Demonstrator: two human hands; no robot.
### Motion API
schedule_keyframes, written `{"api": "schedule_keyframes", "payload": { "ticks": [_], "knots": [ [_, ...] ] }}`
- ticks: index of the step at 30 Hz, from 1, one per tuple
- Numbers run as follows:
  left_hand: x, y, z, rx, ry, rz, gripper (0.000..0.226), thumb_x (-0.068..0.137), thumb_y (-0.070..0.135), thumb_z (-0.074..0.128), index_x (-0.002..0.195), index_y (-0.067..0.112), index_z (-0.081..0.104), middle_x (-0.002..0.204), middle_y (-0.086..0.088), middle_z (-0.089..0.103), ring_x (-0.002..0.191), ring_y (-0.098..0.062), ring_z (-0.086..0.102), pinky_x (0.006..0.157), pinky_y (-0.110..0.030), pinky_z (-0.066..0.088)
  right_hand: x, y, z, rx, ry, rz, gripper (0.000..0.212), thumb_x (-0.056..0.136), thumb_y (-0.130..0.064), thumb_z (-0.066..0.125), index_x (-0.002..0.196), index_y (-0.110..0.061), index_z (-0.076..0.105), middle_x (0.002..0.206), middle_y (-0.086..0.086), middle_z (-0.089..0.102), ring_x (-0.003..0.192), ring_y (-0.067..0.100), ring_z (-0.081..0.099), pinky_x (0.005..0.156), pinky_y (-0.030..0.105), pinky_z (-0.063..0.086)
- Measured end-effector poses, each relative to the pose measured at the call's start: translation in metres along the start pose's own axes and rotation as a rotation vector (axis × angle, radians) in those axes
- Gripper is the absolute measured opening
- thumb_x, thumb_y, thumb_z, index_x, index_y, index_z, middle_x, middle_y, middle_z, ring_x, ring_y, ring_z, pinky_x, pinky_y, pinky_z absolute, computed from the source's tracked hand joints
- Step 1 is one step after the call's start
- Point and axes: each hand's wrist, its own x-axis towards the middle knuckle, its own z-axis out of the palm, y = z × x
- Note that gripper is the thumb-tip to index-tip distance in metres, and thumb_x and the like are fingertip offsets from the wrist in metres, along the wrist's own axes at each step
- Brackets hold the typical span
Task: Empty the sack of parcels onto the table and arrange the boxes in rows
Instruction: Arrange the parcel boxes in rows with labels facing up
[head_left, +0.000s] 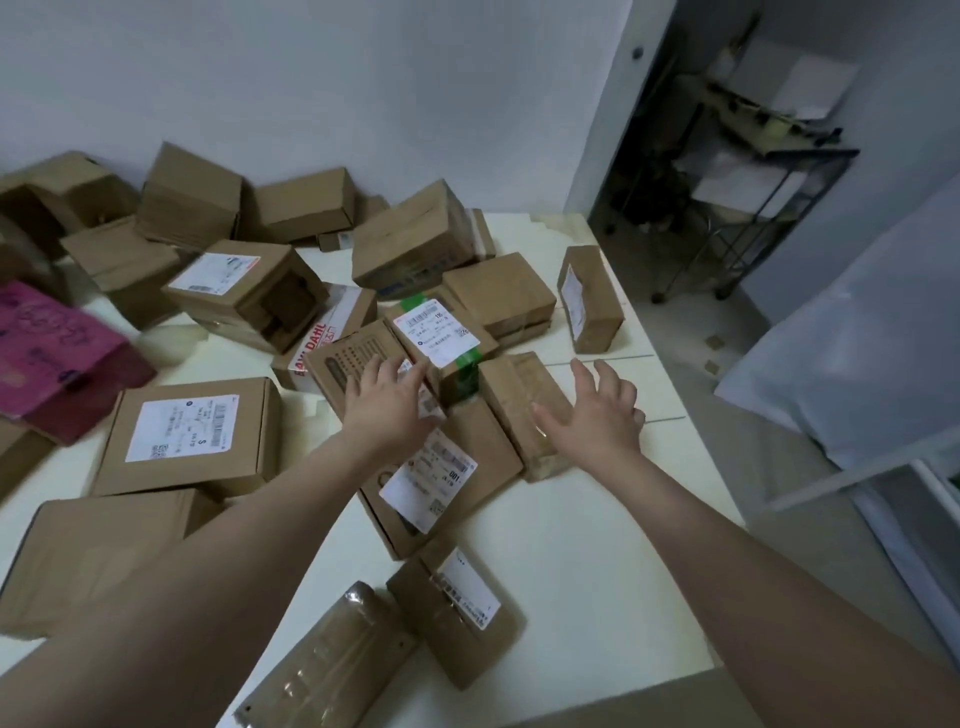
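Several brown cardboard parcels lie jumbled over the white table (613, 561). My left hand (387, 402) is spread open over a flat printed box (348, 371) in the middle of the pile. My right hand (592, 415) is open with fingers apart, hovering beside a taped brown box (519, 400). Between the hands lies a box with green tape and a white label (441, 332). Below them rests a flat parcel with a barcode label (441, 478). No sack is visible.
A pink box (57, 358) sits at the left. Larger boxes (410, 234) are heaped against the back wall. One box (589, 299) stands near the table's right edge. Beyond that edge is a metal trolley (753, 171) and a white bag (852, 364).
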Motion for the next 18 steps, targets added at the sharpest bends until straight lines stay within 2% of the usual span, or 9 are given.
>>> {"api": "schedule_keyframes", "payload": {
  "ticks": [4,7,11,18],
  "knots": [
    [0.035,0.020,-0.026,-0.104,0.068,0.026,0.069,0.094,0.041,0.057,0.153,0.027,0.025,0.158,-0.008,0.027,0.144,-0.032,0.021,0.117,-0.049,0.023,0.026,0.000,-0.012,0.094,-0.072,-0.005,0.067,0.093,-0.055,0.049,0.149,-0.026,0.028,0.157,0.003,0.019,0.140,0.028,0.019,0.107,0.046,0.031],
    [0.065,0.036,-0.038,-0.112,0.077,0.080,0.066,0.093,0.040,0.057,0.151,0.027,0.028,0.156,-0.008,0.031,0.143,-0.032,0.025,0.116,-0.048,0.027,0.051,-0.001,-0.024,0.110,-0.064,-0.017,0.063,0.095,-0.049,0.050,0.148,-0.023,0.030,0.155,0.004,0.024,0.136,0.029,0.024,0.106,0.044,0.035],
    [0.105,0.059,-0.045,-0.081,0.044,0.106,0.073,0.089,0.039,0.060,0.152,0.025,0.026,0.157,-0.012,0.027,0.146,-0.034,0.016,0.119,-0.047,0.017,0.088,-0.001,-0.033,0.108,-0.035,-0.003,0.063,0.094,-0.044,0.054,0.147,-0.020,0.030,0.151,0.007,0.028,0.132,0.032,0.027,0.103,0.041,0.036],
    [0.183,0.079,-0.035,0.087,-0.099,0.072,0.099,0.079,0.062,0.065,0.155,0.026,0.013,0.161,-0.019,0.004,0.148,-0.039,-0.005,0.120,-0.054,0.003,0.179,0.015,-0.038,0.117,0.018,0.159,0.073,0.090,-0.041,0.061,0.150,-0.031,0.020,0.157,0.009,0.010,0.135,0.037,0.021,0.100,0.046,0.040]
  ]
}}
